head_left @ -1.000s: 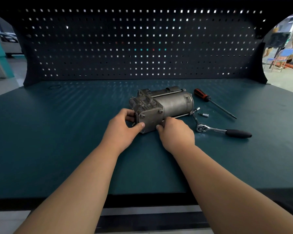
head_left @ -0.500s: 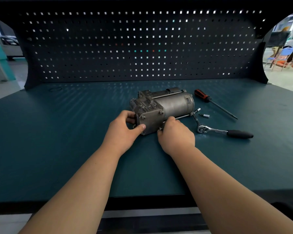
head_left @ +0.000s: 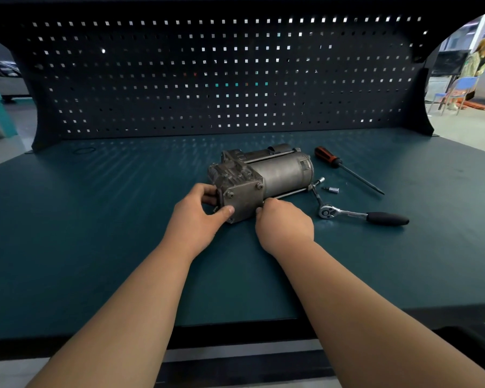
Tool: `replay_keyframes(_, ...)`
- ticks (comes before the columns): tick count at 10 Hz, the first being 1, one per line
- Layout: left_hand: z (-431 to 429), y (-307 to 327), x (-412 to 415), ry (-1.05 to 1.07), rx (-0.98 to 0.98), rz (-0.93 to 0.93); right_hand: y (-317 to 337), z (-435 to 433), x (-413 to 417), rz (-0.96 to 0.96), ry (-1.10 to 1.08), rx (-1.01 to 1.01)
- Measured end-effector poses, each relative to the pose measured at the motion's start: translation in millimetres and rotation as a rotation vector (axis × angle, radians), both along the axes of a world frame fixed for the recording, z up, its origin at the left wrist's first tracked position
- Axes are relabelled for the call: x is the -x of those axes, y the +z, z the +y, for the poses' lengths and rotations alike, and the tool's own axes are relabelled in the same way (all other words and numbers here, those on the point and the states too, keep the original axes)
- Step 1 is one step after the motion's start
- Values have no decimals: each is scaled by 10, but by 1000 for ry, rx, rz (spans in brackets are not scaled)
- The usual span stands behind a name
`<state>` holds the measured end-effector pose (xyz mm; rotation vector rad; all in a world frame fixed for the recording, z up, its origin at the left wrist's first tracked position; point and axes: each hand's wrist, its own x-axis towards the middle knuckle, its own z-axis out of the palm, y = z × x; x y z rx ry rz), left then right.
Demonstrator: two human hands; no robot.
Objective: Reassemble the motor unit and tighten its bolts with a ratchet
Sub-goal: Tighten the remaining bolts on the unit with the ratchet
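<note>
worktop (head_left: 95, 247): dark green | motor unit (head_left: 280, 173): lying at centre, end plate toward 7 o'clock | left hand (head_left: 196, 219): fingers curled round plate's 9 o'clock edge, thumb on its face | right hand (head_left: 284, 225): fingers bunched at plate's 4 o'clock corner, cannot tell what they pinch | ratchet (head_left: 347, 212): motor's 4 o'clock | screwdriver (head_left: 345, 168): 2 o'clock | socket (head_left: 333, 189): between both tools

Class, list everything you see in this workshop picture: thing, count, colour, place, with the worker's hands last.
workbench: one, dark teal, under everything
pegboard: one, black, behind workbench
motor unit: one, grey, middle of workbench
ratchet: one, silver with black handle, right of motor unit
screwdriver: one, orange-black handle, behind ratchet
socket: one, silver, between ratchet and screwdriver
chair: one, blue, far right background
left hand: one, grips motor unit's near left side
right hand: one, pinches at motor unit's near right corner
</note>
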<state>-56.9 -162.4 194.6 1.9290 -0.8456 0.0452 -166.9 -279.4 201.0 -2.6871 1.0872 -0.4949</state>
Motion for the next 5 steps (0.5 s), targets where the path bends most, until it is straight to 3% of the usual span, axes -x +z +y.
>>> replay_keyframes(1,4,2,-1,1,0,5,45,-29,48,-210,-16,-220)
replay_keyframes(2,10,1,-3,-10,0,14,201,-212,216,-1098,-150,-1237)
replay_keyframes(3,6,5,-1,-21,10,14,232,-402,407,-1539,-160,-1931)
replay_keyframes(4,-4,11,1,-19,9,7,223,-390,427,-1529,-101,-1927)
replay_keyframes(5,2,3,2,-16,15,6,221,-265,361,-1333,-75,-1814)
